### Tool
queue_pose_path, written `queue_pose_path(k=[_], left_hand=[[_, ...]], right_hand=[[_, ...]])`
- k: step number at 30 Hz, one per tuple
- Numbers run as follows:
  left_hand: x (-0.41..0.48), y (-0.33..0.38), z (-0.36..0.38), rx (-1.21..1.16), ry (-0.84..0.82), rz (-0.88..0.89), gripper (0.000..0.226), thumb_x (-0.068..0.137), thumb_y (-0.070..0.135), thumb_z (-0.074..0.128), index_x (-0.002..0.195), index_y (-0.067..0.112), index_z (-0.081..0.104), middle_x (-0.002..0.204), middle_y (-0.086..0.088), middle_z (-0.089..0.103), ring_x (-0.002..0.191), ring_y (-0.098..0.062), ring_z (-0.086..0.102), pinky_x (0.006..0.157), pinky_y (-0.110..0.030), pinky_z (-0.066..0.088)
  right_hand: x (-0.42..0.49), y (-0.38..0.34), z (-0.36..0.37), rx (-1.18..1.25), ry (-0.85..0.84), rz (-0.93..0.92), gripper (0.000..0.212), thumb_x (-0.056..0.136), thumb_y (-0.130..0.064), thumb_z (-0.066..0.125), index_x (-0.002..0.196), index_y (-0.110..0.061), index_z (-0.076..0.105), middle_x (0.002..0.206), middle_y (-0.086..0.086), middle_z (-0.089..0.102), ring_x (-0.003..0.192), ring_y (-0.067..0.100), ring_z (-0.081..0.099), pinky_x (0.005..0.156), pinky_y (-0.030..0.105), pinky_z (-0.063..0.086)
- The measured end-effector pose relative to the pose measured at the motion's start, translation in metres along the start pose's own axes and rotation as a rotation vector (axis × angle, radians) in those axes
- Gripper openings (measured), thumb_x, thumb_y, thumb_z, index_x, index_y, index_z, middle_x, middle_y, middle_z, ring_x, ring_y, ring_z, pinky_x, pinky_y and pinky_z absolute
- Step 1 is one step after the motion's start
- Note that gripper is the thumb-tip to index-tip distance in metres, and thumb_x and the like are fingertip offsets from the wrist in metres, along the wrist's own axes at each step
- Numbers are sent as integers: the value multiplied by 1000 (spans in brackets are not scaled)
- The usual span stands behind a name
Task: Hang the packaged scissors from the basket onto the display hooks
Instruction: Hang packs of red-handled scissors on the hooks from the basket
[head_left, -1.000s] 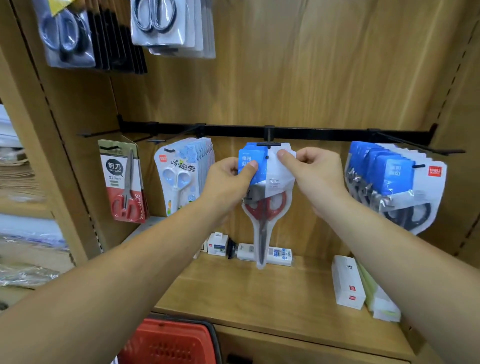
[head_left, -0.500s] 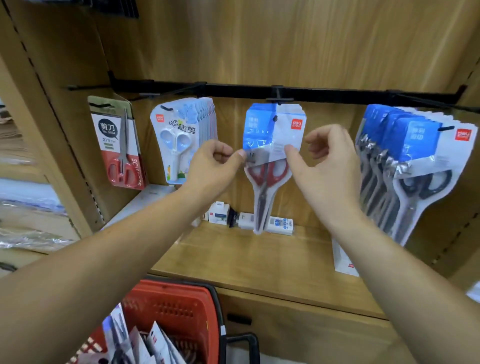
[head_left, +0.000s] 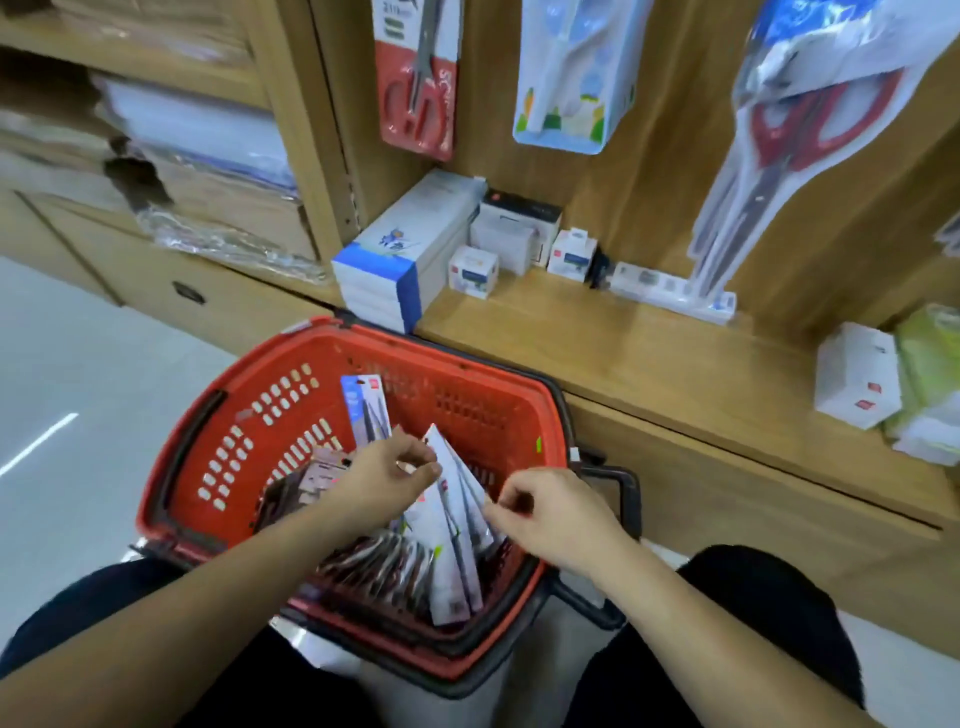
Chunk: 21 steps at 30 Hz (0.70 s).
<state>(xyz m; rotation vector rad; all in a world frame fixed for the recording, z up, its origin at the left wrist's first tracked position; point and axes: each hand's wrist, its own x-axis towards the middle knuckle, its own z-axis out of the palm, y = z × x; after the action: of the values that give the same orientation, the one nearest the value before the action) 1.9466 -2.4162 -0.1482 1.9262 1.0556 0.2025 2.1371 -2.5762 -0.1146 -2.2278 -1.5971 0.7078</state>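
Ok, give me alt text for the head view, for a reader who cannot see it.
Seen from above, a person's left hand pinches one of the white packaged scissors standing in a red basket, the right hand curled at their edge. Behind, more scissor packs hang over a wooden shelf of small boxes.

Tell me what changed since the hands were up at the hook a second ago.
Both hands let go of the red-handled scissors pack, which now hangs free, and came down into the red basket. The left hand pinches the top of a white scissors pack; the right hand is curled beside it, grip unclear. The neighbouring hung packs and shelf boxes stayed put.
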Motion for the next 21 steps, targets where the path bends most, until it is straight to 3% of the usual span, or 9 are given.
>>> queue_pose_path(k=[3,7,9,13,18,21], left_hand=[[-24,-58,-3,123,0,-96,10,95,29,74,87,24,71,80,6,71,72,-12,66,73,-37,56],[-28,-71,0,100,17,-136,10,95,33,74,91,25,71,85,8,73,80,-13,68,77,-32,54],[-28,-69,5,89,-28,-135,11,94,34,76,90,25,72,89,6,74,86,-13,69,81,-31,55],[-15,-69,0,50,-87,-135,17,97,35,73,104,20,72,100,4,73,81,-5,66,69,-16,50],[20,-73,-27,138,-132,-129,34,100,34,70,125,12,69,117,-3,69,108,-22,67,92,-34,53],[40,-88,-46,128,-87,-170,35,98,31,71,128,12,69,116,-2,70,110,-23,68,92,-34,55]], right_hand=[[-4,16,37,-139,11,-3,43,92,-65,59,80,-25,70,76,-10,70,87,16,68,71,28,43],[2,8,36,-254,16,24,46,96,-60,60,68,-24,62,64,-6,61,81,21,66,72,28,33],[11,-3,30,-338,-30,55,44,97,-62,58,71,-25,60,70,-5,64,82,20,66,68,29,35],[41,-12,28,-412,-176,129,39,96,-66,58,94,-29,68,94,-8,70,93,19,66,69,32,48],[85,-13,54,89,-236,179,34,95,-55,70,114,-28,66,97,-4,67,87,22,70,77,43,58],[116,-24,72,249,-163,150,37,96,-47,73,123,-23,64,113,-4,63,103,19,65,92,41,55]])
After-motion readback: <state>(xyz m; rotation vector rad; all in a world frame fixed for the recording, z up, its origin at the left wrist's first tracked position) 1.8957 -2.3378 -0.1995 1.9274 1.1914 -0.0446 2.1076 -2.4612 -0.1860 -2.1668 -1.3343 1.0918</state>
